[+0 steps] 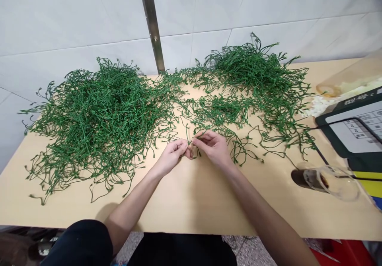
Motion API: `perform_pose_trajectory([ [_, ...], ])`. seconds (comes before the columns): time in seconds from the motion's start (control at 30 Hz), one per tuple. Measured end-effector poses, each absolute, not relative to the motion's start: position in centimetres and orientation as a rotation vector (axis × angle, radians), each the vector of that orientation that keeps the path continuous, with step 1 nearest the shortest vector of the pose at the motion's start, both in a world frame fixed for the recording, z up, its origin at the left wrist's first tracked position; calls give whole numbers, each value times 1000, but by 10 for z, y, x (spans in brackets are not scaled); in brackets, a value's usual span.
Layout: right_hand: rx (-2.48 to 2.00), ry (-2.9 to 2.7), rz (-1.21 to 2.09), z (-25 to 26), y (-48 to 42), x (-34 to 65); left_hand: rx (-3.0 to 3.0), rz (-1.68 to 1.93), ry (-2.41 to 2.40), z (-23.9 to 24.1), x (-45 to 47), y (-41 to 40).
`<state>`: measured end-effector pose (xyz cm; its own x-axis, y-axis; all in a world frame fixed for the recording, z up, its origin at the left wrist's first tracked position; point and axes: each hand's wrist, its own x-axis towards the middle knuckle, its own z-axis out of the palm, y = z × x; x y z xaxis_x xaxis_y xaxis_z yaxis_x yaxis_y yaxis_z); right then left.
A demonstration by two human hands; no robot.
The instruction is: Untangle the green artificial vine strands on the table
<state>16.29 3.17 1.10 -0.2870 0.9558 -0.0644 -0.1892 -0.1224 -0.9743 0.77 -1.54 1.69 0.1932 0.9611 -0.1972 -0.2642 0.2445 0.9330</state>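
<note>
My left hand (176,151) and my right hand (212,146) meet near the middle of the table, fingertips almost touching. Both pinch a thin green artificial stem (188,131), part of which sticks up between them. Fine detail at the fingertips is too small to make out. To the left spreads a big tangled heap of green artificial stems (101,111) with small forked ends. Another heap of green stems (250,71) lies at the back right. A smaller cluster of stems (225,109) sits just beyond my right hand.
On the right stands a clear cup (328,182) with dark liquid. Behind it are a dark green printed board (355,127), small white pieces (324,105) and a clear plastic bag (352,75). A metal strip (152,27) runs down the tiled wall. The wooden table's front edge (191,230) is close to my body.
</note>
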Motion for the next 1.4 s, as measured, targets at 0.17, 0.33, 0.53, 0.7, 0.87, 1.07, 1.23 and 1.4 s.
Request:
perform_pose_trajectory([
  [0.17, -975, -1179, 1590, 12, 30, 162, 989, 1038, 1096, 17, 7, -17],
  [0.33, -988, -1176, 1566, 13, 30, 164, 1203, 1254, 1286, 11, 9, -18],
  [0.53, -980, -1145, 1652, 15, 28, 163, 1833, 1472, 1407, 12, 7, -19],
  [0.7, -983, -1129, 1648, 13, 28, 161, 1750, 1447, 1571, 11, 8, -23],
  [0.87, -976, -1139, 1636, 12, 27, 160, 1409, 1406, 1527, 9, 15, -24],
  [1.07, -959, -1129, 1575, 12, 32, 164, 1041, 1374, 1304, 17, 12, -20],
  [1.23, -985, -1132, 1594, 16, 32, 166, 1160, 1368, 1231, 16, 10, -19],
  [1.4, -988, -1146, 1654, 19, 30, 165, 1186, 1459, 1197, 7, 15, -20],
])
